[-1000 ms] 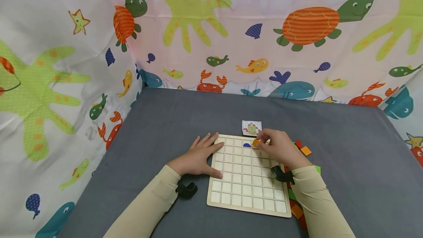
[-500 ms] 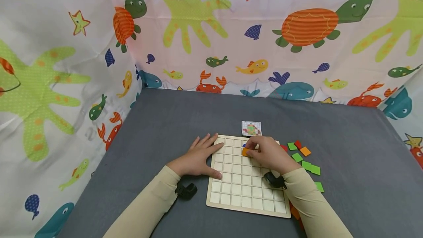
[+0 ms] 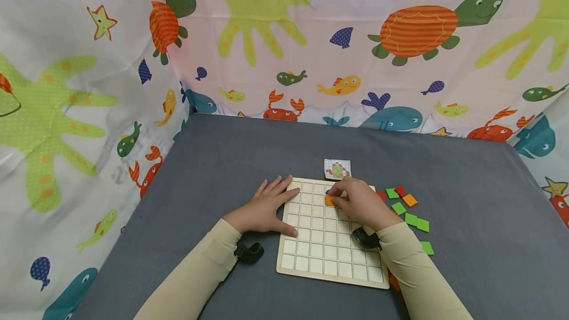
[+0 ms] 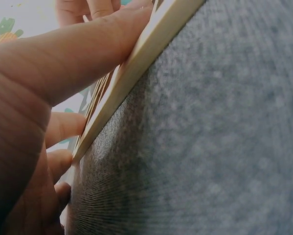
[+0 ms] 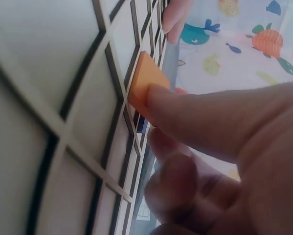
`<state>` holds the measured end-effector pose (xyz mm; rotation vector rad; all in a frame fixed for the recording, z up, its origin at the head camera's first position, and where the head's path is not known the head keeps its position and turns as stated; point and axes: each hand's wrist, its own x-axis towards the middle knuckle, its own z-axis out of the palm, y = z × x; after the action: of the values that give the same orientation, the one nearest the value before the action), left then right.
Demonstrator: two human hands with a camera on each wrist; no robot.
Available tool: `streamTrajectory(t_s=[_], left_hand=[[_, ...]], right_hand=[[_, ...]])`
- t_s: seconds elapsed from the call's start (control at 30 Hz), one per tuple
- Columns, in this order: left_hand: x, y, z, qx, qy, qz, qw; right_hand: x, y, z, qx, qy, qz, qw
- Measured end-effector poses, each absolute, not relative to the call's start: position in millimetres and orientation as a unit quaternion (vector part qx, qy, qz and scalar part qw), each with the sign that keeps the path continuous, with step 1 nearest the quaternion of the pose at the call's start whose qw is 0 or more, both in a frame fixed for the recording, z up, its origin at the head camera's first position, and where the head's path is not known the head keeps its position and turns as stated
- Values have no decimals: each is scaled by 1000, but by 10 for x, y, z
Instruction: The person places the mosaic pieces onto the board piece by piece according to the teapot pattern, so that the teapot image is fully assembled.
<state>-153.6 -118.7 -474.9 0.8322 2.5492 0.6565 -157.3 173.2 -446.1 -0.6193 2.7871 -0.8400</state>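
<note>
A wooden grid board (image 3: 310, 251) lies on the grey table. My right hand (image 3: 362, 203) pinches an orange square tile (image 5: 147, 84) between thumb and fingers, tilted right at a grid cell near the board's far edge. A blue piece (image 5: 142, 124) sits in the cell just beyond it, mostly hidden behind the fingers in the head view. With fingers spread, my left hand (image 3: 262, 210) rests on the board's left edge; its thumb (image 4: 102, 39) lies over the rim in the left wrist view.
Beyond the board lies a small card (image 3: 337, 168) with a coloured grid picture. Loose green tiles (image 3: 411, 219), red tiles (image 3: 400, 191) and orange tiles (image 3: 410, 200) are scattered along the right side, some hidden under the right forearm. A sea-animal curtain (image 3: 266, 38) surrounds the table.
My right hand has moved left and slightly nearer with the orange tile, from beside the blue piece to the cell below it. The left hand has stayed on the board's edge.
</note>
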Motion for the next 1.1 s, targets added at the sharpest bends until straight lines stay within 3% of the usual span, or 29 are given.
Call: streamTrajectory(t_s=[0.53,1.1], left_hand=[[-1535,-1169,-4724,300,902,247,188],[-1519,-1195,-4734,299,901,252,188]], right_hand=[[-1532,1873,-4460,-199,938,-274,77],[-1512,2607,-4403,-125,960,-251,27]])
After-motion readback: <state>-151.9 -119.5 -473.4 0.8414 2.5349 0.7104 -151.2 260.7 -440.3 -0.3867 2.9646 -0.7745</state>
